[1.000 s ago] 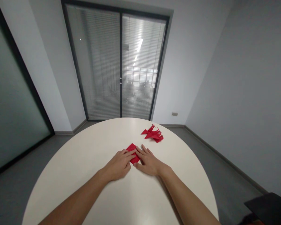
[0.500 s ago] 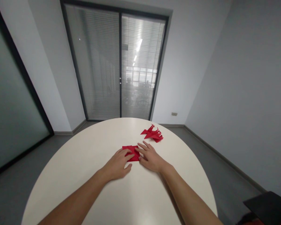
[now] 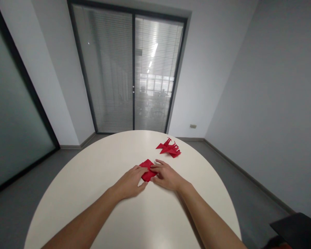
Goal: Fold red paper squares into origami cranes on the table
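Both hands lie close together on the white round table (image 3: 98, 162), their fingertips meeting over a small folded piece of red paper (image 3: 147, 174). The left hand (image 3: 131, 182) rests palm down with its fingers stretched onto the paper's left side and its thumb beside the lower corner. The right hand (image 3: 168, 177) also lies flat, its fingers laid across the paper's right side. Neither hand is closed around the paper; both press it onto the tabletop with spread fingers. The paper lies between the two hands, partly hidden under the fingertips, with one corner pointing away from the person. Beyond the right hand, further out on the table and well apart from the fingers, sits a little heap of folded red paper shapes (image 3: 169, 148) with pointed tips. Far off to the right of the right forearm, below the table's edge, a dark flat thing (image 3: 298, 226) shows in the corner. Straight ahead of both hands, past the table, stands a glass door (image 3: 132, 72) with blinds.
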The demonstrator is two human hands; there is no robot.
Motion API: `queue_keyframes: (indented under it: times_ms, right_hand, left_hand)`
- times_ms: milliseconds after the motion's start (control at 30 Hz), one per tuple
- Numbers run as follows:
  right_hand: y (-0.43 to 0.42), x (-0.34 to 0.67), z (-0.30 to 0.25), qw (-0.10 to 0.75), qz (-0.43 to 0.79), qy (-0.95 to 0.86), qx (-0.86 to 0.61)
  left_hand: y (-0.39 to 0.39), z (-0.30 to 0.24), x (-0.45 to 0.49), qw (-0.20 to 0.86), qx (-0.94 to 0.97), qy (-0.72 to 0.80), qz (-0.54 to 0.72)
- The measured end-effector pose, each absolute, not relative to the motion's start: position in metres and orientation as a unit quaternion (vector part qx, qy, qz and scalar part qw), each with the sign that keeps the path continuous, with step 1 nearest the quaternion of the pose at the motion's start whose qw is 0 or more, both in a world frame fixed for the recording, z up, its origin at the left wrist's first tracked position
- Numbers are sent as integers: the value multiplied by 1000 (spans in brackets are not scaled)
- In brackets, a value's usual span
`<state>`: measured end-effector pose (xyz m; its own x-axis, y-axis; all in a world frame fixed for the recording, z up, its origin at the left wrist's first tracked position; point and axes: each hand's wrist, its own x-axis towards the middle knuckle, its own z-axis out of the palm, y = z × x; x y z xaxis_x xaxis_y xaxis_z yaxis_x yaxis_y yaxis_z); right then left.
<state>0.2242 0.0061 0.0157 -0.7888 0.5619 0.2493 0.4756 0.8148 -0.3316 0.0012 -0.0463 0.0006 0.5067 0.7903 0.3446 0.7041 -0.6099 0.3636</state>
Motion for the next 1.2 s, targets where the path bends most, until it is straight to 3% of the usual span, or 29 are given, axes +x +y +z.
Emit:
queue_keyframes:
  times_ms: [1200]
  right_hand:
    - [10, 217, -5, 223, 134, -890, -374]
  left_hand:
    - [-27, -24, 3, 83, 815, 503, 274]
